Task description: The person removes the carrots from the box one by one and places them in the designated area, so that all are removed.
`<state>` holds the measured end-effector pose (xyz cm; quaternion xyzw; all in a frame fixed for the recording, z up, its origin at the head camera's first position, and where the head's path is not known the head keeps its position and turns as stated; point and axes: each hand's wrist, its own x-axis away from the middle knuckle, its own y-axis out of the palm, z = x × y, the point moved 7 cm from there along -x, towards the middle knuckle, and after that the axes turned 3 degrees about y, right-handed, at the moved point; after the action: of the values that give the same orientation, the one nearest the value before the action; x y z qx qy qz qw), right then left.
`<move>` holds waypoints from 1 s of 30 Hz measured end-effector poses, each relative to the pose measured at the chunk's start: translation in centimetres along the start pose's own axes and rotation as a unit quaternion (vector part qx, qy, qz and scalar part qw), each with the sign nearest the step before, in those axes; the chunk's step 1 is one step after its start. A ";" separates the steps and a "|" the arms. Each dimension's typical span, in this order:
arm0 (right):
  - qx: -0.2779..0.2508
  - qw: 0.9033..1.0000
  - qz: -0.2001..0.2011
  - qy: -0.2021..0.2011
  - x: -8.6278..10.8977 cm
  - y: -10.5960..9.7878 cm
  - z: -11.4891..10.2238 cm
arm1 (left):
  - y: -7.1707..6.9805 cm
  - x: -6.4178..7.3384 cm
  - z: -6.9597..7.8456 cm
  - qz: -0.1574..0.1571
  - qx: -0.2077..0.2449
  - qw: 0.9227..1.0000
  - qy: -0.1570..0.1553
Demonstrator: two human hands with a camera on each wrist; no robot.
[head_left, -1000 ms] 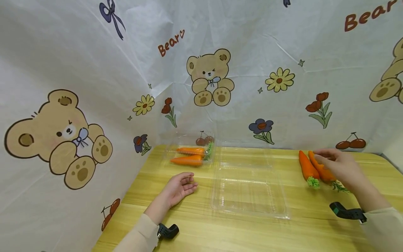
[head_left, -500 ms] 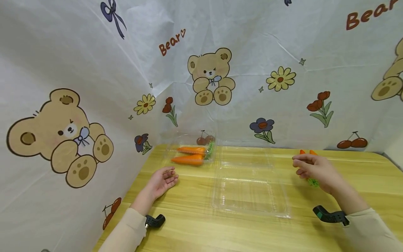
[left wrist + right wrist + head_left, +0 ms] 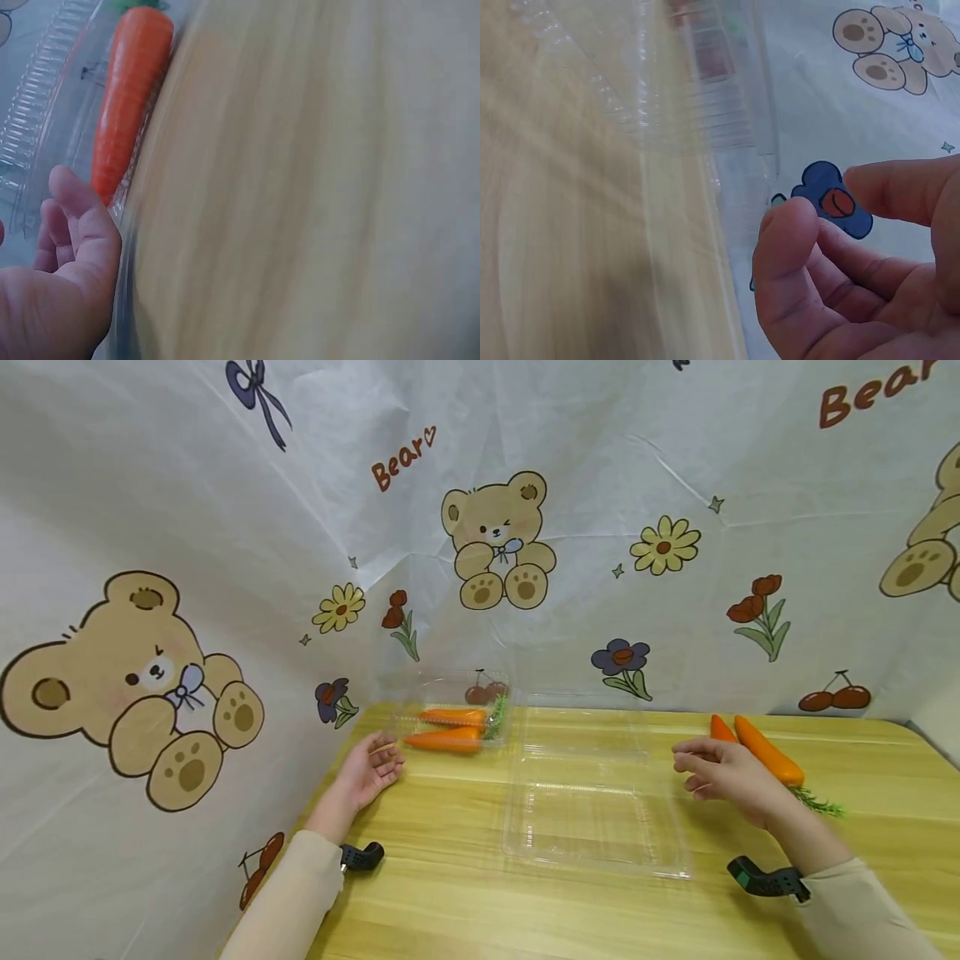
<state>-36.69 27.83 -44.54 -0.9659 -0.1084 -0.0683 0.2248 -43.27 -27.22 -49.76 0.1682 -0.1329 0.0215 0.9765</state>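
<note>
Two carrots over on the R: outer carrot (image 3: pixel 771 753) lies flat, tip toward the cloth, green top nearer the person; inner carrot (image 3: pixel 722 728) sits just beside it, partly hidden behind the R hand (image 3: pixel 727 777). R grip's released: fingers loosely bent, thumb apart w/ a gap btwn, up in the air btwn those carrots and the mid box (image 3: pixel 585 818). Mid box is clear plastic, spread open on the surface (image 3: pixel 465 893), one half toward the person, the other toward the cloth.

Over to the L: the L box (image 3: pixel 450 681), also clear, lid raised by the cloth. Inside, front carrot (image 3: pixel 444 741) and rear carrot (image 3: pixel 452 717), side by side, tips L, green tops R. L hand (image 3: pixel 367 772) is right by that box, near the front carrot's tip; can't tell if it's touching the plastic. L grip's released too, fingers softly curled, palm turned inward.

Black cam (image 3: pixel 363 857) on the L wrist, another cam (image 3: pixel 768 878) on the R, both by beige sleeves (image 3: pixel 288 893). Behind it all, white cloth (image 3: pixel 570 435) w/ bears, flowers, cherries, "Bear" in red.
</note>
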 end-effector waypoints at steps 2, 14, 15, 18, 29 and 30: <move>0.006 1.000 -0.005 0.001 -0.1 0.3 0.1 | -0.1 -0.4 0.3 0.005 -0.011 1.000 0.002; -0.017 0.998 -0.018 0.058 -0.9 2.1 1.0 | -0.9 -2.3 1.2 0.018 0.003 1.000 0.014; -0.021 0.998 -0.019 0.063 -1.0 2.2 1.1 | -0.9 -2.4 1.2 0.014 0.002 1.000 0.016; -0.039 0.996 -0.025 0.073 -1.3 2.6 1.4 | -0.9 -2.5 1.2 0.011 0.003 1.000 0.022; -0.120 0.990 -0.065 0.036 -2.1 3.5 1.6 | -0.8 -2.7 1.3 0.006 0.011 1.000 0.023; -0.119 0.990 -0.067 0.029 -2.1 3.5 1.5 | -0.9 -2.6 1.4 0.007 0.010 1.000 0.024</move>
<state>-37.72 25.07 -47.70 -0.9739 -0.1576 -0.1239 0.1061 -46.07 -28.49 -49.48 0.1768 -0.1106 0.0339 0.9774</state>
